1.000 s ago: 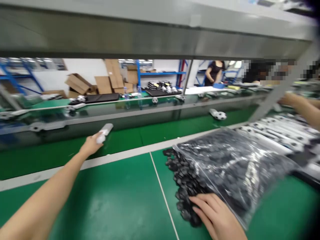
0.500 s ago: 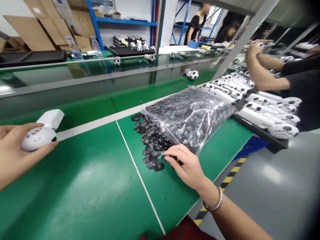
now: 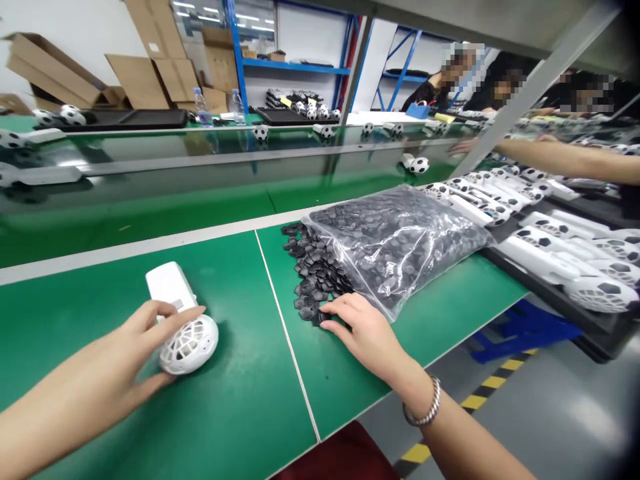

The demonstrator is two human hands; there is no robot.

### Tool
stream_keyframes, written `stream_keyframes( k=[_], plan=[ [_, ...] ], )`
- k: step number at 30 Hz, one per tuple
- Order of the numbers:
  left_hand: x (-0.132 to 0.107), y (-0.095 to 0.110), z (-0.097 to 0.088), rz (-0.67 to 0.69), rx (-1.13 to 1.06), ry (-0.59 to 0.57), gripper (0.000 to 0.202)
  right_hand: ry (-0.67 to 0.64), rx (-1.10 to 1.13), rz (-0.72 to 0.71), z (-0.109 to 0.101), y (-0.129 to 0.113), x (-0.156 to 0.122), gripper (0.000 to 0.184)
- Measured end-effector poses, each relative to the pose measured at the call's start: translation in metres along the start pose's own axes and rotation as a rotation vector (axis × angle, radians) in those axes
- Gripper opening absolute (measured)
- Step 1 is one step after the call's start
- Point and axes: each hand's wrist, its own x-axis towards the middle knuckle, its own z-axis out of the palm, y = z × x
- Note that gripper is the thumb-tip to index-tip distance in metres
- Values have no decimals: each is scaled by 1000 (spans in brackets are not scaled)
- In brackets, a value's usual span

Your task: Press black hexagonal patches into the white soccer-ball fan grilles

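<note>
My left hand (image 3: 143,343) grips a white handheld fan (image 3: 193,345) by its round, slatted head, thumb below and fingers above. The fan's blocky handle points away over the green table (image 3: 240,400). At the near edge of a pile of black pentagon pieces (image 3: 317,263), my right hand (image 3: 363,327) has thumb and fingers pinched around a small black pentagon piece (image 3: 323,317). The pile spills from the mouth of a clear plastic bag (image 3: 400,233) full of the same pieces.
Black trays (image 3: 595,330) of white fans with football-patterned heads stand at the right. Beyond the table runs a green conveyor (image 3: 220,207) carrying several fans. A slanted metal post (image 3: 530,90) rises at right; a co-worker's arm (image 3: 565,160) reaches in behind it.
My left hand has brought the fan rightward and nearer, its slatted side now showing. My right hand has closed on a black piece at the pile's edge. The view has turned left.
</note>
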Motion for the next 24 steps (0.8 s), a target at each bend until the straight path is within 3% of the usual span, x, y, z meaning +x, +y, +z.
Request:
stream_keyframes(
  k=[4,7,11,14,19,24],
  plan=[
    [22,0,-18,309,133,-6,50,-24,44,28,-2,-1,2,6],
    [33,15,-17,419,113,-68,54,-2,89,15,-3,-1,2,3],
    [30,50,-1,222,54,-72,62,55,110,-9,-4,0,0,5],
    [21,68,6,104,-5,-76,58,79,122,-17,-3,0,-1,10],
    [14,76,1,63,-175,-213,53,82,114,-47,-1,0,1,16],
    [10,78,3,35,-186,-185,61,40,156,-84,-7,-9,3,20]
  ],
)
